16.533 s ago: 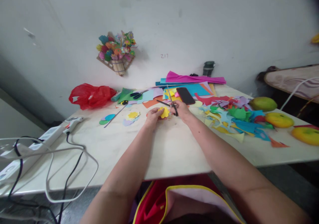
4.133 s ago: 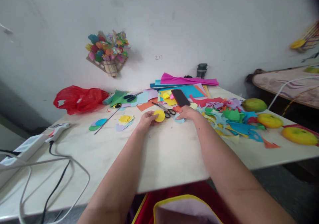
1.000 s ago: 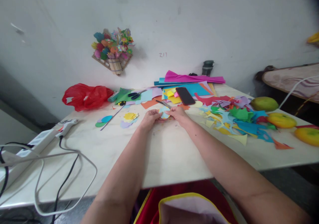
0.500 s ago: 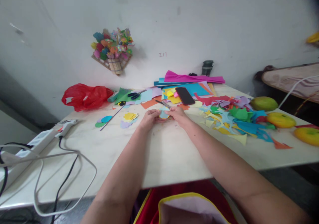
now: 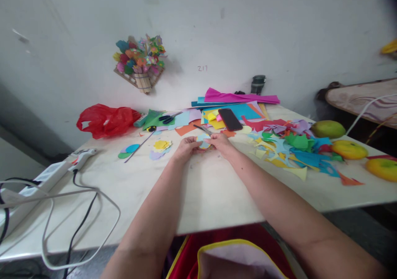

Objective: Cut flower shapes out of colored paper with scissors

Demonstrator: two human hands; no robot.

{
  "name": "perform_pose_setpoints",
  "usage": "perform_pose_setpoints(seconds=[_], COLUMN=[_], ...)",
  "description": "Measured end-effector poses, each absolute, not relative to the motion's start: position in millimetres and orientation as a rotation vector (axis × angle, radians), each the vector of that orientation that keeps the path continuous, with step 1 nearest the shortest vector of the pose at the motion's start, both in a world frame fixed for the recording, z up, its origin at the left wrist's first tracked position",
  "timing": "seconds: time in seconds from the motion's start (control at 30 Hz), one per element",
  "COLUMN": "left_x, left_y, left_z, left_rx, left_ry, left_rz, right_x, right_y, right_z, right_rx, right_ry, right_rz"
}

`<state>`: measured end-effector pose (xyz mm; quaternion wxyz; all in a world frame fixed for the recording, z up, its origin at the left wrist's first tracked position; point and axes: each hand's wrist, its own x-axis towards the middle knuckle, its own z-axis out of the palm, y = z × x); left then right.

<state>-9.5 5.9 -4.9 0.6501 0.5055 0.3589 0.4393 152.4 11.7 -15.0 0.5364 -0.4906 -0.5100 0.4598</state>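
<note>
Between both hands, over the middle of the table [image 5: 214, 204], is a small light-blue paper piece [image 5: 203, 138] with yellowish edges. My left hand [image 5: 186, 147] pinches its left side, and my right hand [image 5: 221, 142] grips the right side. Just beyond the fingers lies a pair of scissors [image 5: 201, 128], partly hidden by the right hand. Left of my hands rest yellow paper flowers [image 5: 162, 145] on lilac and blue pieces. Farther left are green and blue paper circles [image 5: 132, 148] beside a thin dark stick [image 5: 139, 147].
Paper scraps [image 5: 291, 146] spread over the right side, near several mangoes [image 5: 350, 150]. A phone [image 5: 230, 119] lies on coloured sheets behind my hands. Dark-handled scissors [image 5: 167, 118] and a red plastic bag [image 5: 107, 121] stand at back left. A power strip [image 5: 46, 179] with cables occupies the left edge.
The paper piece has turned or tilted slightly between my fingers. Both hands stay in nearly the same place, with a small shift of the fingers.
</note>
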Motion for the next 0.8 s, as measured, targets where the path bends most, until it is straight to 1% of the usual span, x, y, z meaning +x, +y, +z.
perform_pose_setpoints(seconds=[0.23, 0.43, 0.8], left_x=[-10.0, -10.6, -13.7], left_y=[7.9, 7.9, 10.7], left_z=[-6.3, -5.6, -10.5], left_rx=[1.178, 1.172, 1.267], left_ry=[0.815, 0.827, 0.784], left_rz=[1.009, 1.024, 0.968], right_x=[154.7, 158.1, 160.2], right_y=[6.0, 1.1, 3.8], right_z=[-4.9, 9.1, -0.3], right_rx=[-1.174, -1.263, -1.156], right_ry=[-1.155, -1.047, -1.206], right_rz=[1.190, 1.233, 1.182])
